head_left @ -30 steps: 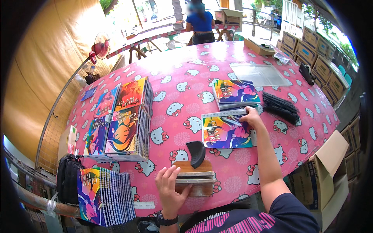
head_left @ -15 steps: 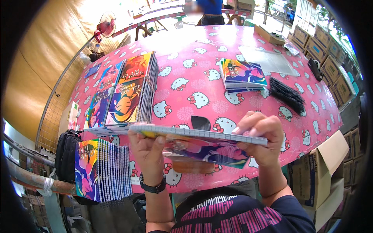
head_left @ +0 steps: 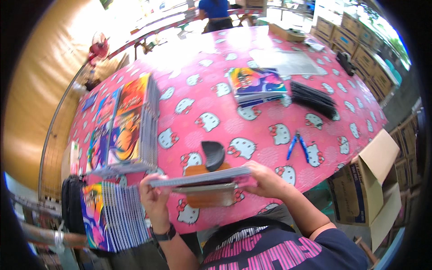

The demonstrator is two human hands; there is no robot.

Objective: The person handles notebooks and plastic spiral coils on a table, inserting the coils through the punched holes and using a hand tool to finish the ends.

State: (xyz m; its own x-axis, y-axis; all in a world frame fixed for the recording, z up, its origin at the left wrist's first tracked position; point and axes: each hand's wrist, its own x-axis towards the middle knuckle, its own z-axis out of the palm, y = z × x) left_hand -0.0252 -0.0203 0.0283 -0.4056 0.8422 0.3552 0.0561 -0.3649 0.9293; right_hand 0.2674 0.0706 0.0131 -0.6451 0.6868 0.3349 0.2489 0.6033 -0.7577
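Your hands are clamped on one notebook: the left hand at its left end, the right hand at its right. The notebook is nearly edge-on over the wooden block; you cannot tell whether they touch. On the desk, the black curved piece adjoins the block. Blue-handled pliers lie farther right, handles spread.

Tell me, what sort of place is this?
Probably a small bookbinding workshop: there are stacked spiral notebooks, a bundle of black coils and a blue-handled plier-like tool on the table.
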